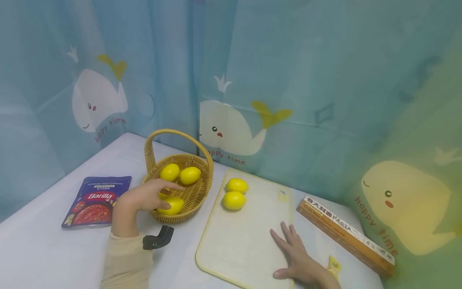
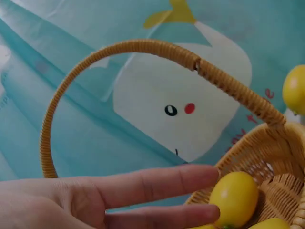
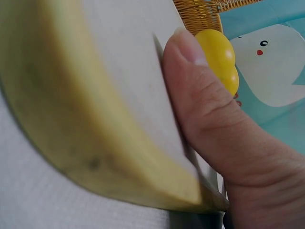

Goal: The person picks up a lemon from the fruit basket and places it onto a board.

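My left hand (image 1: pixel 146 195) reaches over the near rim of the wicker basket (image 1: pixel 207 188), its fingers stretched out. The thumb lies against a yellow lemon (image 1: pixel 174 206) inside; in the left wrist view two straight fingers (image 2: pixel 157 185) reach to a lemon (image 2: pixel 234 198). More lemons (image 1: pixel 190 175) sit at the basket's far side. My right hand (image 1: pixel 297 257) rests with spread fingers on the pale cutting board (image 1: pixel 249 237), near its right edge. The right wrist view shows the thumb (image 3: pixel 209 105) along the board's surface. Two lemons (image 1: pixel 234 200) lie side by side at the board's far left.
A blue Barilla sauce pouch (image 1: pixel 95 202) lies left of the basket. Right of the board is a long pasta box (image 1: pixel 346 233), with a small yellow packet (image 1: pixel 333 267) near it. The basket's tall handle (image 1: pixel 173 131) arches up. A whale-print curtain (image 1: pixel 317 80) hangs behind the white table (image 1: pixel 47 241).
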{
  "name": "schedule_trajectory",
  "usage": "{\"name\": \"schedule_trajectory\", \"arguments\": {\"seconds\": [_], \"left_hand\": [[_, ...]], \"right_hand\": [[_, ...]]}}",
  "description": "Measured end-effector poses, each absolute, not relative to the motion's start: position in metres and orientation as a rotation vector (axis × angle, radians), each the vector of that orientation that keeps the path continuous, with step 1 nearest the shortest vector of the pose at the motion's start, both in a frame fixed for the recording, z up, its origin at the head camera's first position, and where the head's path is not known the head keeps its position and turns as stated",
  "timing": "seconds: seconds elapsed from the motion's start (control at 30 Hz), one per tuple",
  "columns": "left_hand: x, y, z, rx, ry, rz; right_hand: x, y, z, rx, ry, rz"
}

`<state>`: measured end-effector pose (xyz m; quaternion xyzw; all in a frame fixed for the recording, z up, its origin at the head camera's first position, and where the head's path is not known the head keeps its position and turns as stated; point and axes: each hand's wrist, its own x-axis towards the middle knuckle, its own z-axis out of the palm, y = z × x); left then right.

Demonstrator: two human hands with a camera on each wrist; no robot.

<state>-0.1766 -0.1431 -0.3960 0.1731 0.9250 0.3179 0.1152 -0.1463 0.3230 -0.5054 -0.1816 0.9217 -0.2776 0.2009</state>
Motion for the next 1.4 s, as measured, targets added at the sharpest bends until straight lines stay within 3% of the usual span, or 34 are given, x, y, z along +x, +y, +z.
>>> {"name": "schedule_trajectory", "arguments": {"seconds": [0.83,1.4], "left_hand": [[-0.188,-0.129,-0.418,0.299,2.665,0.829],[-0.203,-0.122,-0.434,0.306,2.72,0.876]], "right_hand": [[-0.148,0.32,-0.499,-0.51,2.569,-0.753],[-0.144,0.321,-0.502,-0.51,2.579,-0.794]]}}
